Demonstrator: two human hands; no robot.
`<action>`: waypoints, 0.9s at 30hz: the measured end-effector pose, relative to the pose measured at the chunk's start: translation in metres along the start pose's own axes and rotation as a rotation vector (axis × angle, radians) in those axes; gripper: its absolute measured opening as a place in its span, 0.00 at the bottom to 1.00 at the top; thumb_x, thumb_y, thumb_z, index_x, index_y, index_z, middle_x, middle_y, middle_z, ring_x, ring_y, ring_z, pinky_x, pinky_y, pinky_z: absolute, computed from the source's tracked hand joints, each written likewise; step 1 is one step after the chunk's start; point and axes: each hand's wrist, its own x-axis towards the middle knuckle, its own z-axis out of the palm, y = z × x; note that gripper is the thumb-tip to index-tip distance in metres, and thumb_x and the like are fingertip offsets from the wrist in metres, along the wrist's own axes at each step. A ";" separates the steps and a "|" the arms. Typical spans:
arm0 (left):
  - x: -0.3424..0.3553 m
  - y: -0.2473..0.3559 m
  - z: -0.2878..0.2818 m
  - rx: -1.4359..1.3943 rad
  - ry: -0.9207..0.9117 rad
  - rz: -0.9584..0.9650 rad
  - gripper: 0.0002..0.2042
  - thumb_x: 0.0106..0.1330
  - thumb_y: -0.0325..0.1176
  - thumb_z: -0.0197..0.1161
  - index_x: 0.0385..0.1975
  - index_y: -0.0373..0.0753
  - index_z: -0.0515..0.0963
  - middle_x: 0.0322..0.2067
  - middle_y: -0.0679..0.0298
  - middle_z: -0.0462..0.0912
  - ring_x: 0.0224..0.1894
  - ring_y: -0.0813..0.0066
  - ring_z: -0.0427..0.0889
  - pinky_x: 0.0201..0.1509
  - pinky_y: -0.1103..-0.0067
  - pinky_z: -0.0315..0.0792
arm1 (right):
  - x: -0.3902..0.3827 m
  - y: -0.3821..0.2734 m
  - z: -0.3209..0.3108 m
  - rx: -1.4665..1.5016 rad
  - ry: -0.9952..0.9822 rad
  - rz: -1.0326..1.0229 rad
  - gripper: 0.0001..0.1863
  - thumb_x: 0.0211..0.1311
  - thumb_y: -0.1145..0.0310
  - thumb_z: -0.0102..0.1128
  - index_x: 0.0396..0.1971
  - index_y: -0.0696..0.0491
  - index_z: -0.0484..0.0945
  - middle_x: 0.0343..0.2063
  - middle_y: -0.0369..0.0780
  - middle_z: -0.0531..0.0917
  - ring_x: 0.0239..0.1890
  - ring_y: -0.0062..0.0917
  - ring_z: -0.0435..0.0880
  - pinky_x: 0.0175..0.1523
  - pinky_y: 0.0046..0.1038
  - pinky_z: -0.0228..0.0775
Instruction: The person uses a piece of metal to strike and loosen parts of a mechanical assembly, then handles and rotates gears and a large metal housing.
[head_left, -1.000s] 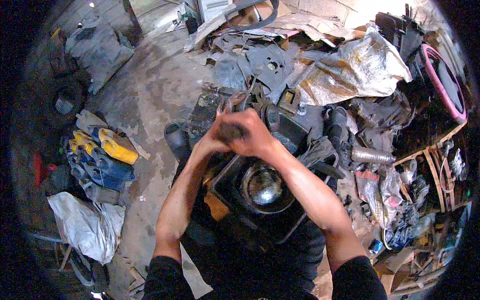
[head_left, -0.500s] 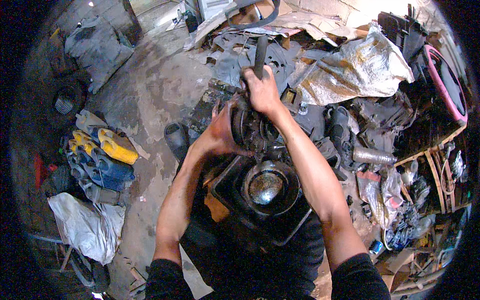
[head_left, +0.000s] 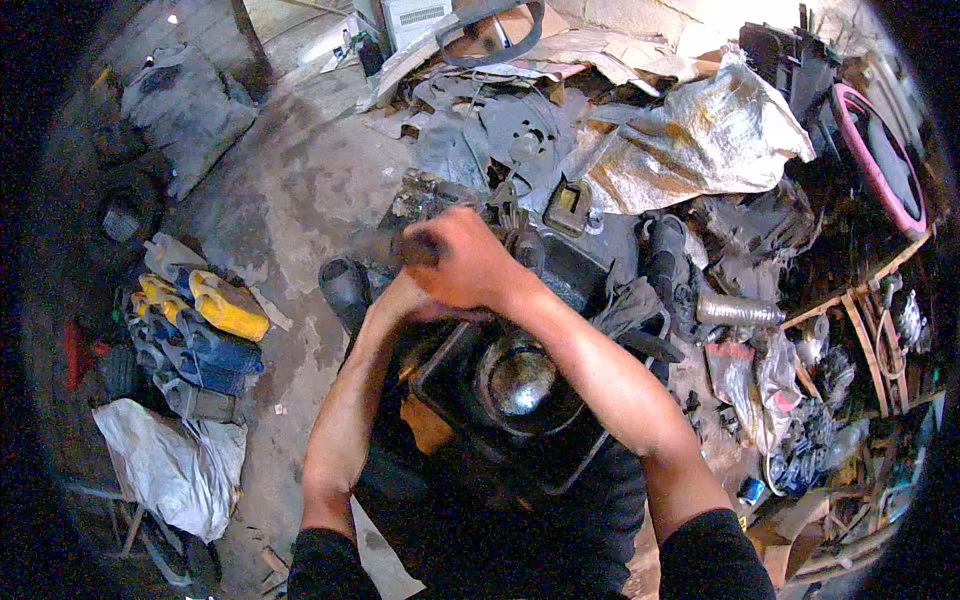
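My right hand (head_left: 455, 255) is closed on a dark tool handle (head_left: 420, 245), whose far part is blurred toward the left. My left hand (head_left: 440, 306) lies beneath the right one, mostly hidden, with its hold unclear. Dark grimy metal parts (head_left: 515, 230) are just beyond my hands. Nearer my body, a black square container (head_left: 430, 380) holds a round, oily metal bowl or dome (head_left: 518, 385), which reflects the light.
Sandalled feet (head_left: 342, 295) flank the work. Left are yellow and blue jugs (head_left: 225, 305) and a white sack (head_left: 170, 465). Behind are scrap sheets (head_left: 510, 130) and a stained silver sack (head_left: 690, 140). A pink oval frame (head_left: 905, 200), wooden bars and clutter (head_left: 865, 355) crowd the right.
A half second ago my right hand held the dark handle upright farther forward. It has come down toward me and leftward, over my left hand, and the handle has tipped over.
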 end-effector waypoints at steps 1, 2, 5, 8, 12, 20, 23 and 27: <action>0.003 0.006 0.003 0.051 0.014 0.040 0.63 0.21 0.55 0.79 0.63 0.39 0.51 0.60 0.54 0.59 0.65 0.54 0.55 0.68 0.55 0.41 | 0.005 0.017 0.006 0.041 0.077 0.055 0.13 0.49 0.64 0.59 0.23 0.60 0.78 0.19 0.49 0.78 0.21 0.39 0.75 0.32 0.36 0.68; 0.004 0.013 0.005 0.142 0.046 0.092 0.63 0.21 0.55 0.80 0.63 0.39 0.51 0.60 0.54 0.59 0.65 0.54 0.56 0.68 0.55 0.41 | 0.014 0.023 0.005 0.088 0.153 0.112 0.13 0.50 0.64 0.58 0.21 0.61 0.78 0.16 0.48 0.77 0.18 0.38 0.74 0.30 0.36 0.67; 0.010 0.027 0.009 0.517 0.199 0.240 0.62 0.21 0.54 0.80 0.62 0.38 0.52 0.60 0.54 0.60 0.64 0.54 0.56 0.67 0.55 0.42 | 0.041 0.051 -0.027 0.230 0.263 0.358 0.16 0.54 0.64 0.53 0.17 0.63 0.72 0.10 0.44 0.69 0.15 0.28 0.68 0.26 0.36 0.63; 0.006 0.042 0.007 0.574 0.191 0.119 0.62 0.21 0.54 0.80 0.63 0.38 0.51 0.59 0.54 0.60 0.65 0.53 0.56 0.68 0.56 0.42 | 0.035 0.061 -0.023 0.198 0.330 0.310 0.17 0.56 0.64 0.50 0.16 0.63 0.69 0.11 0.42 0.69 0.17 0.25 0.69 0.27 0.35 0.63; -0.005 0.012 0.002 0.106 0.069 -0.014 0.50 0.31 0.46 0.79 0.59 0.41 0.60 0.58 0.58 0.64 0.62 0.58 0.60 0.66 0.62 0.50 | 0.002 0.021 0.002 0.222 0.250 0.064 0.10 0.46 0.67 0.61 0.23 0.59 0.74 0.23 0.48 0.77 0.29 0.34 0.76 0.37 0.36 0.66; 0.003 0.026 0.008 -0.119 0.108 0.099 0.51 0.30 0.46 0.80 0.59 0.38 0.59 0.58 0.56 0.64 0.62 0.59 0.61 0.67 0.64 0.50 | 0.024 0.041 -0.015 0.138 0.221 0.194 0.13 0.51 0.67 0.55 0.18 0.63 0.72 0.13 0.48 0.73 0.17 0.28 0.70 0.27 0.36 0.63; 0.002 0.048 0.006 -0.047 0.150 0.107 0.59 0.24 0.52 0.80 0.61 0.35 0.54 0.60 0.53 0.61 0.65 0.57 0.56 0.68 0.57 0.42 | 0.044 0.075 -0.018 0.122 0.326 0.404 0.17 0.55 0.62 0.55 0.27 0.64 0.72 0.24 0.50 0.72 0.30 0.36 0.70 0.38 0.37 0.63; 0.008 0.030 0.005 0.567 0.181 0.214 0.61 0.23 0.54 0.79 0.63 0.37 0.53 0.61 0.54 0.59 0.66 0.56 0.54 0.68 0.54 0.36 | 0.019 0.083 -0.001 0.149 0.330 0.307 0.12 0.53 0.66 0.55 0.20 0.61 0.72 0.17 0.43 0.70 0.23 0.27 0.70 0.31 0.34 0.63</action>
